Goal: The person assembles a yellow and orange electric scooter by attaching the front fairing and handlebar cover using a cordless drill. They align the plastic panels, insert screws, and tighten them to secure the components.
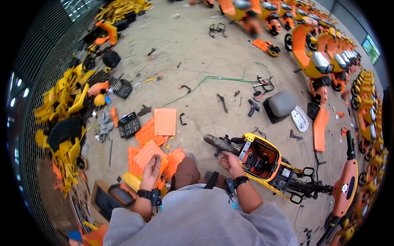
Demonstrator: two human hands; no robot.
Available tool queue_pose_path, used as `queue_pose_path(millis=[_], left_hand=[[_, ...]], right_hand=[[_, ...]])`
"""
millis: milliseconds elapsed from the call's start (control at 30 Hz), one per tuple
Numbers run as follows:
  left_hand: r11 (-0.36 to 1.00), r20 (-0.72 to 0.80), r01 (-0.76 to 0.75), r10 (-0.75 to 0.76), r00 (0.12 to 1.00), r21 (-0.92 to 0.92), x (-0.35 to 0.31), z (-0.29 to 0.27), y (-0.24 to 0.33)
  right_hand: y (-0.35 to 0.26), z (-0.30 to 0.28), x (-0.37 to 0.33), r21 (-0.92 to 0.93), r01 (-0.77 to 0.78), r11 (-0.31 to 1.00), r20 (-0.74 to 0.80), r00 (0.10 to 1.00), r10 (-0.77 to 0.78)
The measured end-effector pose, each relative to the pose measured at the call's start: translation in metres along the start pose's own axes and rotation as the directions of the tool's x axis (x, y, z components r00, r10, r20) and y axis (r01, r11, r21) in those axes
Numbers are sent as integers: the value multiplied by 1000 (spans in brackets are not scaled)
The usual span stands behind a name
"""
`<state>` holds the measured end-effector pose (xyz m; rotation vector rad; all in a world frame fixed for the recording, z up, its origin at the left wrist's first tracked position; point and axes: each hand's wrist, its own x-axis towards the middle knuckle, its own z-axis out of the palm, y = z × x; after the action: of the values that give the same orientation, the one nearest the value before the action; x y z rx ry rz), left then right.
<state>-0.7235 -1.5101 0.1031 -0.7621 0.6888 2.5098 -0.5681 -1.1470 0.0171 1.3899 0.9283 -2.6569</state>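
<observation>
The rows of orange and yellow scooters (303, 45) fill the far right, cut off by the dark rim of the view. The partly bare scooter (286, 172), the thing being worked on, lies near right on the floor, its rear wheel (219, 143) toward you. The work appears partway along: its seat position is open, exposing the yellow-rimmed compartment (250, 137) and bare frame, while wheel, orange front shield (345, 189) and handlebar are still fitted. You have a grey seat (282, 102) beyond it and a long orange panel (321, 129) farther right; whether either belongs to this scooter cannot be told. Flat orange panels (165, 121) lie ahead of you, left of the wheel.

Your left hand (152, 167) is raised above those panels, fingers nearly together; your right hand (230, 161) is by the rear wheel, fingers curled. You cannot tell whether either grip has hold of something small. A cordless drill (253, 107) lies on the floor, apart from both hands.

The compartment's dark contents are hard to make out, the front wheel cannot be identified, and one far patch is blurred.
</observation>
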Motion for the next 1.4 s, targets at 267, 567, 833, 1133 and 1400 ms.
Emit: queue_pose_path(millis=[267, 567, 833, 1133, 1400], left_hand=[[957, 94, 246, -262, 961, 154, 218, 112, 47], [603, -31, 325, -445, 895, 729, 344, 249, 95], [396, -123, 324, -456, 881, 859, 452, 276, 124], [133, -148, 204, -345, 927, 970, 536, 296, 111], [109, -288, 362, -418, 862, 926, 582, 327, 39]], right_hand=[[-51, 48, 89, 353, 167, 921, -229, 970, -88], [-52, 93, 181, 523, 144, 840, -453, 882, 131], [-80, 125, 220, 600, 293, 745, -568, 811, 138], [-154, 92, 253, 590, 426, 686, -656, 748, 100], [-218, 25, 312, 612, 382, 692, -653, 738, 170]])
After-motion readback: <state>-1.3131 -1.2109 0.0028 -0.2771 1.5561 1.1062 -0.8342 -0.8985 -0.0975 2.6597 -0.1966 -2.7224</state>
